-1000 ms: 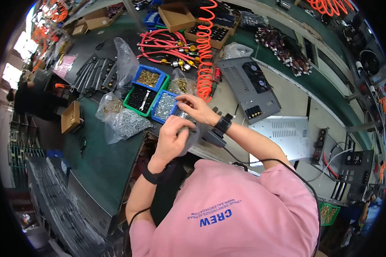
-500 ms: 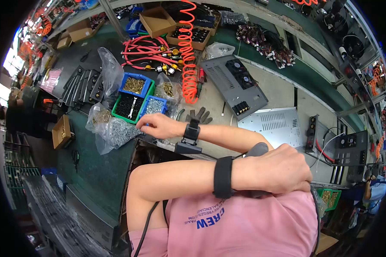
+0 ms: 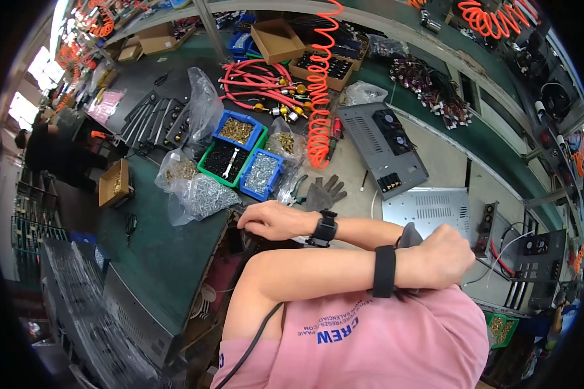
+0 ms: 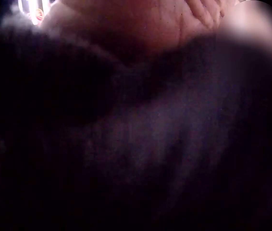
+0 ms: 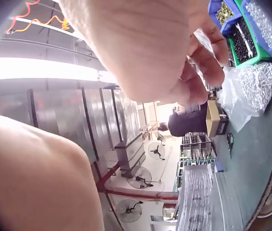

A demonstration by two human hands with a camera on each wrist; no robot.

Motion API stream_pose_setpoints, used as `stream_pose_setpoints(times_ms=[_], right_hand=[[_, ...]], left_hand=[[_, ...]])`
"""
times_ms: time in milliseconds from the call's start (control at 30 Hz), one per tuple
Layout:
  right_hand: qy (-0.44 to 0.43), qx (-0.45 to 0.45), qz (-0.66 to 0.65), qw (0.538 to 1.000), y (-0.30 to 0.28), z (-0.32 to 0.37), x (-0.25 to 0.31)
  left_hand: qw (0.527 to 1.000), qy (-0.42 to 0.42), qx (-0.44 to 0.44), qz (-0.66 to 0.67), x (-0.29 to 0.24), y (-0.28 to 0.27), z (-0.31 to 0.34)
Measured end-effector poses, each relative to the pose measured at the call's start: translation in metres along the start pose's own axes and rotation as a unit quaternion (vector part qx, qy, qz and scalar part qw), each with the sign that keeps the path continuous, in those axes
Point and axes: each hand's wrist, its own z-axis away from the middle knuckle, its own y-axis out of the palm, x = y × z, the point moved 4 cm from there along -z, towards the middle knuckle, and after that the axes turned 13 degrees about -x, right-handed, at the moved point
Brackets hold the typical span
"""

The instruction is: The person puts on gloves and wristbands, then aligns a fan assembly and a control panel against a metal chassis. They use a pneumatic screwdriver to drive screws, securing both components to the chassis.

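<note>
My left hand (image 3: 435, 256) is folded across the chest beside the pink shirt's (image 3: 370, 324) sleeve, knuckles upward; its fingertips are hidden. A grey object (image 3: 409, 236) shows beside that wrist; whether the hand holds it cannot be told. The left wrist view is mostly dark, with part of the palm (image 4: 141, 21) at the top. My right hand (image 3: 276, 220) hovers by the table edge, near a bag of silver screws (image 3: 207, 198), fingers loosely bent. In the right wrist view the right hand (image 5: 150, 48) holds nothing visible.
Blue bins of brass (image 3: 235, 131) and silver parts (image 3: 261, 174) flank black screws (image 3: 219, 159), where a wrench (image 3: 230, 162) lies. A grey glove (image 3: 326, 192), coiled orange hose (image 3: 318, 123), fan panel (image 3: 383, 149) and silver plate (image 3: 428, 211) lie beyond. Black cable (image 3: 256, 337) hangs along the left arm.
From working together by the silver-parts bin, the hands have separated: the left swung across the chest to the right-hand sleeve, while the right moved down to the table edge.
</note>
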Motion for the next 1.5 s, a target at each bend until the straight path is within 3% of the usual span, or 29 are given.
stream_pose_setpoints(times_ms=[67, 133, 167, 200, 233, 267, 300, 333, 400, 467, 500, 533, 567, 667, 733, 800, 867, 933, 1000, 1067, 1167, 1233, 1267, 1300, 1333, 1367, 1400, 1467, 1500], right_hand=[[0.023, 0.001, 0.015, 1.0, -0.005, 0.007, 0.003], [0.001, 0.026, 0.051, 0.998, -0.017, 0.011, 0.021], [-0.026, 0.022, 0.102, 0.994, -0.024, 0.013, 0.023], [-0.023, -0.004, 0.101, 0.995, -0.036, 0.015, 0.026], [-0.025, -0.057, 0.082, 0.995, -0.043, 0.021, 0.012], [-0.066, -0.178, 0.14, 0.972, -0.05, 0.04, -0.01], [0.139, -0.146, -0.302, 0.932, -0.063, 0.049, -0.031], [0.143, -0.077, 0.129, 0.978, -0.08, 0.038, -0.024], [0.151, -0.132, 0.061, 0.978, -0.084, 0.042, -0.042], [0.2, -0.112, -0.033, 0.973, -0.071, 0.05, -0.052], [0.207, -0.066, -0.055, 0.974, -0.062, 0.053, -0.054], [0.217, -0.021, -0.076, 0.973, -0.052, 0.058, -0.054], [0.236, -0.027, -0.143, 0.961, -0.041, 0.061, -0.057], [0.2, -0.098, -0.199, 0.954, -0.018, 0.067, -0.073], [0.215, -0.091, -0.151, 0.961, -0.02, 0.07, -0.085], [0.292, -0.107, -0.192, 0.931, -0.025, 0.073, -0.097], [0.281, -0.149, -0.222, 0.921, -0.032, 0.068, -0.097], [0.278, -0.175, -0.224, 0.917, -0.042, 0.059, -0.086], [0.277, -0.161, -0.225, 0.92, -0.042, 0.056, -0.089], [0.281, -0.169, -0.239, 0.914, -0.04, 0.054, -0.089], [0.288, -0.167, -0.253, 0.908, -0.032, 0.048, -0.084], [0.309, -0.125, -0.245, 0.91, -0.027, 0.049, -0.088], [0.309, -0.125, -0.246, 0.91, -0.025, 0.05, -0.088], [0.229, -0.18, -0.074, 0.954, -0.03, 0.047, -0.079], [0.142, -0.229, 0.101, 0.958, -0.035, 0.046, -0.069], [0.077, -0.261, 0.163, 0.948, -0.039, 0.044, -0.062], [0.08, -0.262, 0.163, 0.948, -0.041, 0.041, -0.057], [-0.013, -0.151, 0.283, 0.947, -0.037, 0.034, -0.031], [-0.05, -0.12, 0.315, 0.94, -0.034, 0.031, -0.021]], left_hand=[[0.999, -0.015, 0.044, -0.005, -0.005, -0.007, 0.008], [0.979, -0.033, -0.112, 0.164, -0.006, -0.041, 0.025], [0.977, -0.066, -0.141, 0.146, 0.0, -0.06, 0.039], [0.973, -0.1, -0.168, 0.125, 0.006, -0.082, 0.054], [0.963, -0.069, -0.254, 0.062, 0.017, -0.105, 0.072], [0.941, -0.038, -0.336, -0.007, 0.029, -0.124, 0.095], [0.902, -0.172, -0.393, 0.052, 0.044, -0.139, 0.121], [0.837, -0.299, -0.444, 0.11, 0.059, -0.149, 0.15], [0.702, -0.386, -0.562, 0.207, 0.105, -0.15, 0.213], [0.612, -0.38, -0.65, 0.242, 0.144, -0.139, 0.265], [0.608, -0.382, -0.655, 0.234, 0.151, -0.136, 0.277], [0.56, -0.394, -0.687, 0.243, 0.157, -0.13, 0.29], [0.512, -0.401, -0.716, 0.253, 0.161, -0.124, 0.3], [0.489, -0.412, -0.717, 0.279, 0.166, -0.108, 0.318], [0.491, -0.411, -0.707, 0.301, 0.163, -0.104, 0.322], [0.496, -0.424, -0.707, 0.272, 0.156, -0.098, 0.321], [0.504, -0.464, -0.701, 0.196, 0.153, -0.09, 0.331], [0.678, -0.417, -0.58, -0.172, 0.136, -0.097, 0.326], [0.753, -0.369, -0.499, -0.219, 0.126, -0.094, 0.317], [0.731, -0.419, -0.524, -0.119, 0.12, -0.085, 0.311], [0.698, -0.417, -0.582, -0.001, 0.138, -0.068, 0.322], [0.633, -0.408, -0.644, 0.133, 0.14, -0.068, 0.325], [0.609, -0.402, -0.672, 0.126, 0.143, -0.07, 0.33], [0.612, -0.396, -0.68, 0.076, 0.142, -0.075, 0.332], [0.613, -0.391, -0.686, 0.027, 0.14, -0.08, 0.334], [0.621, -0.387, -0.681, -0.015, 0.144, -0.081, 0.34], [0.622, -0.388, -0.68, -0.014, 0.141, -0.085, 0.339], [0.688, -0.418, -0.569, -0.165, 0.126, -0.093, 0.32], [0.688, -0.44, -0.559, -0.142, 0.125, -0.09, 0.314]])
